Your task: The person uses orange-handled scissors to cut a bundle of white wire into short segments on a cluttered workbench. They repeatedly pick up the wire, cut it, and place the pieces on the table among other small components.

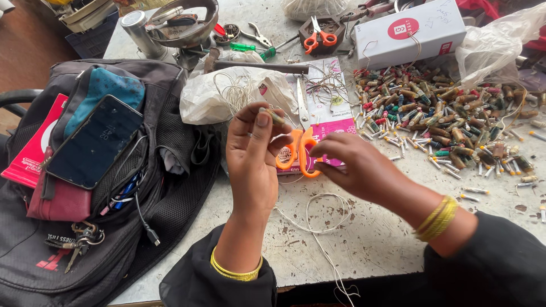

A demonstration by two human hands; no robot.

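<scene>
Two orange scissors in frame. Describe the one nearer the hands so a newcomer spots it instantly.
Start at the black backpack on the left and move right, past the raised left hand. The large orange-handled scissors lie there on a pink leaflet, blades pointing away. The other pair is smaller, in a dark tray.

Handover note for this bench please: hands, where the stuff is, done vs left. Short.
Left hand: raised, pinching a small wrapped cylinder at the fingertips.
Right hand: beside it, over the orange scissors lying on the table; whether it holds thread cannot be told.
White thread: loose loops on the table, trailing off the near edge.
Pile of wrapped pieces: right, by the white box.
Done: many pieces piled.
Left: the one in hand.
</scene>
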